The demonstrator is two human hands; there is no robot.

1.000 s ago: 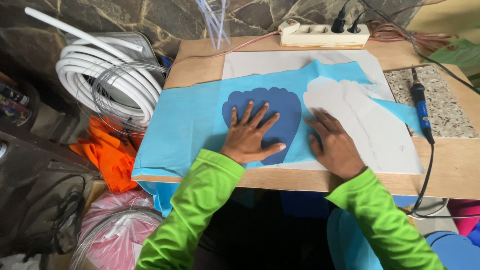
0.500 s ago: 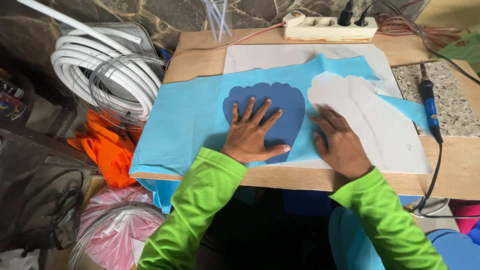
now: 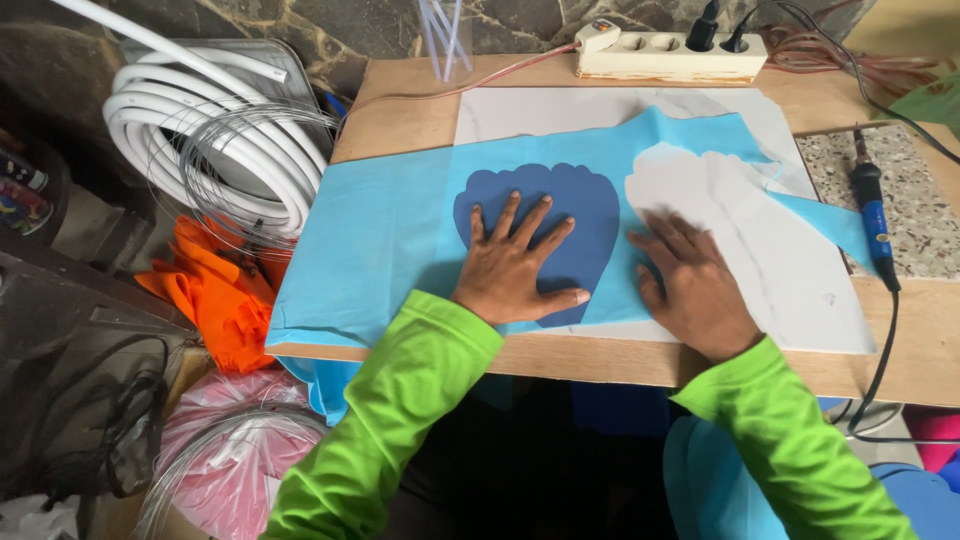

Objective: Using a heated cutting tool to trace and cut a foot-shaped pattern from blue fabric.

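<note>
Brown fingers (image 3: 516, 222) of the left hand (image 3: 515, 270) lie spread apart and flat on a dark blue scalloped piece (image 3: 545, 225), gripping nothing. That piece rests on a light blue sheet (image 3: 390, 235) spread over the middle and left of the wooden desk (image 3: 400, 120), its left edge hanging just past the desk side. The right hand (image 3: 695, 285) lies palm down just beside it, fingers slightly apart, pressing the sheet's edge where a scalloped hole shows the white board (image 3: 790, 280) beneath. Both arms wear bright green sleeves (image 3: 400, 420).

A blue-handled soldering tool (image 3: 875, 225) lies at the right of the desk on a speckled stone slab (image 3: 915, 200), its black cord dropping over the front edge. A cream power strip (image 3: 670, 52) with two plugs sits along the back edge. Left of the desk lie a coil of white tubing (image 3: 215, 140), thin wire loops and orange cloth (image 3: 215, 300).
</note>
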